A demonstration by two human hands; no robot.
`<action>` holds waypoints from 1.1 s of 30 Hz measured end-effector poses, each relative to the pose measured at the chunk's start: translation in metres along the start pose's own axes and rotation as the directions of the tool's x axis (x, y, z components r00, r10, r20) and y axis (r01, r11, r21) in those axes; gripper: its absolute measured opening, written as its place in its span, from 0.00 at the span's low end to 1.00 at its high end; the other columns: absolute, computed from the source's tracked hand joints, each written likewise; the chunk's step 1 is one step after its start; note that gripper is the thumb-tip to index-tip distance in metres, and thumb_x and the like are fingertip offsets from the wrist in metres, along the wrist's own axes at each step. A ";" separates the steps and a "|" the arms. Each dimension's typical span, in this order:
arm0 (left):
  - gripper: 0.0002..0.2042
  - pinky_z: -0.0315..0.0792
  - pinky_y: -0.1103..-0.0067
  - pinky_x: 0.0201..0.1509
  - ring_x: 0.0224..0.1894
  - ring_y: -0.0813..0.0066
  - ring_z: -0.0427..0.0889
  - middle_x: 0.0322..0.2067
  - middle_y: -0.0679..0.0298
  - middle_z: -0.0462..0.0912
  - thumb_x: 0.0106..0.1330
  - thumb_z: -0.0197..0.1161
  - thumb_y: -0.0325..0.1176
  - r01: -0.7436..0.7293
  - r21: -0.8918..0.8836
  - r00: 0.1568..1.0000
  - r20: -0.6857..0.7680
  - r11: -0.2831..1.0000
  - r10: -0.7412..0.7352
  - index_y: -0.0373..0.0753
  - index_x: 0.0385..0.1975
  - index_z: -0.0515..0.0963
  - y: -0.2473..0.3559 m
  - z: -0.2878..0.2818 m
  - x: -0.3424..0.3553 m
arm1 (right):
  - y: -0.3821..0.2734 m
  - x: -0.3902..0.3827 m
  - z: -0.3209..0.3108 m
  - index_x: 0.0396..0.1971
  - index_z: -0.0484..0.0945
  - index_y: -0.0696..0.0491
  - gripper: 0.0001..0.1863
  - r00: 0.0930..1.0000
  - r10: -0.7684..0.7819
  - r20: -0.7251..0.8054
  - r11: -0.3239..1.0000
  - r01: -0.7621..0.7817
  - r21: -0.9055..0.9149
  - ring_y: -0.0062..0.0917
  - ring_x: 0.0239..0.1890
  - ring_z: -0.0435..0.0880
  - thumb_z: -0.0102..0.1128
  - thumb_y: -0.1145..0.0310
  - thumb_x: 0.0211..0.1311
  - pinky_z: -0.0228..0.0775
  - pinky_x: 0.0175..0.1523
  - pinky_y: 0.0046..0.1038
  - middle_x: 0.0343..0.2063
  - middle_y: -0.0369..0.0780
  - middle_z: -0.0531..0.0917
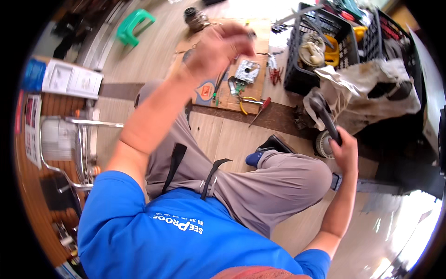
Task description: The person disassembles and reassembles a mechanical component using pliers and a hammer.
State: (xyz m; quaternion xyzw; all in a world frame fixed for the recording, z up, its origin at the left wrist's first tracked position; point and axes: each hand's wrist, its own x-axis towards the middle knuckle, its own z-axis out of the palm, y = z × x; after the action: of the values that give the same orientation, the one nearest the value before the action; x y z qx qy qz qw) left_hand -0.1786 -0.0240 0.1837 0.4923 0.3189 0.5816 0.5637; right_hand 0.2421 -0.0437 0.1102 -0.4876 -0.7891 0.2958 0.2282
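Note:
My left hand [214,52] is raised over a cardboard sheet [228,98] on the floor. Its fingers are pinched together around a small dark piece, blurred at the fingertips. Below it on the cardboard lie a silvery metal part [247,71] with a round hole, small green pieces [239,87] and yellow-handled pliers [249,101]. A red-handled screwdriver [265,103] rests at the cardboard's near edge. Off to the right, my right hand [346,148] grips the handle of a dark grey tool [326,117]. The tool's rounded head is against a pale cloth; its exact kind is unclear.
A whitish cloth [367,93] drapes in front of black crates [297,60] filled with tools and cords. Beside the right hand sits a round ribbed part [324,143]. A metal motor-like part [195,19], a green stool [132,27] and a metal-framed chair [81,125] stand around.

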 end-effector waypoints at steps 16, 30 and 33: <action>0.08 0.75 0.72 0.47 0.39 0.70 0.81 0.36 0.62 0.81 0.72 0.54 0.33 -0.074 0.139 0.927 -0.355 0.988 0.119 0.38 0.44 0.75 0.080 -0.168 -0.094 | -0.096 0.201 0.412 0.39 0.75 0.57 0.11 0.857 0.070 0.510 0.896 0.171 -0.411 0.44 0.43 0.83 0.51 0.70 0.59 0.77 0.46 0.42 0.37 0.52 0.83; 0.10 0.74 0.72 0.47 0.39 0.69 0.81 0.37 0.60 0.80 0.73 0.51 0.35 0.103 0.204 0.931 -0.365 0.974 -0.022 0.36 0.45 0.73 0.069 -0.196 -0.110 | -0.101 0.229 0.617 0.34 0.80 0.58 0.12 0.938 0.025 0.346 1.000 -0.027 0.000 0.48 0.41 0.82 0.53 0.65 0.61 0.74 0.50 0.43 0.35 0.51 0.83; 0.11 0.73 0.72 0.47 0.41 0.66 0.78 0.38 0.59 0.77 0.73 0.51 0.35 0.079 0.216 0.950 -0.313 0.973 -0.008 0.36 0.48 0.73 0.073 -0.206 -0.114 | -0.087 0.237 0.599 0.34 0.82 0.58 0.13 0.929 -0.080 0.360 0.995 0.056 0.078 0.48 0.42 0.81 0.57 0.63 0.58 0.73 0.51 0.43 0.34 0.52 0.83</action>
State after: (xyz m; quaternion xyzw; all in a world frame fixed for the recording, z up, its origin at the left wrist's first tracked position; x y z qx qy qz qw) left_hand -0.4089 -0.1084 0.1633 0.4486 0.4784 0.5989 0.4597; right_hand -0.3011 -0.0063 -0.2451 -0.3892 -0.8237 0.3988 0.1048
